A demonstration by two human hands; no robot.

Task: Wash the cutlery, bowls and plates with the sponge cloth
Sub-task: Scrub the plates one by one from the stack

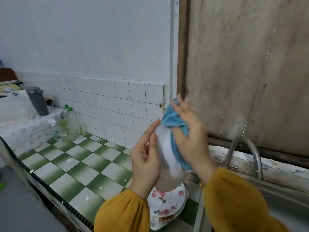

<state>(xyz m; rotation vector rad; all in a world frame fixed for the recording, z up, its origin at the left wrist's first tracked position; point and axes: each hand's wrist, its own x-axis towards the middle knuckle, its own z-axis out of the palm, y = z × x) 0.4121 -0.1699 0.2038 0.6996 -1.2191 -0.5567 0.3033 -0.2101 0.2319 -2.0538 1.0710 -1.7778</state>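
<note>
Left grip pinches a blurred white dish by its rim; right grip, fingers spread, presses the blue cloth onto it.
Dish is held up on edge between both hands, above stacked flowered crockery on the green-checked bench, beside the sink and tap.

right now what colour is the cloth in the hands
Blue; the sponge cloth shows best in the head view.
</note>
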